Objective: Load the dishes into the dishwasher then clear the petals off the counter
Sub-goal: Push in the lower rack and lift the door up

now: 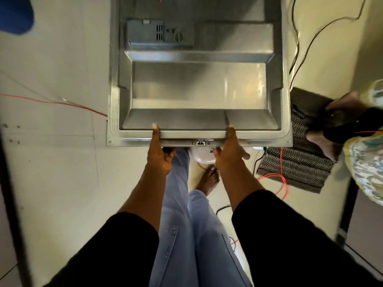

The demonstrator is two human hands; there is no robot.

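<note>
The stainless-steel dishwasher door [199,85] lies folded down flat, its recessed inner face turned up, filling the upper middle of the view. The left hand [160,152] grasps the door's near rim left of the latch, thumb laid over the top and fingers curled beneath. The right hand [229,152] grasps the same rim right of the latch, one digit lying on top, the others wrapped under. On the door's far left part sits a grey plastic detergent dispenser [159,34] with a round cap. Just under the near rim, between the hands, a white rounded object [202,157] shows; what it is cannot be told. Right of the door lies a dark ribbed floor mat [298,168], with another person's bare foot [323,141] on it. Left of the door a thin red wire [53,102] crosses the pale floor.
</note>
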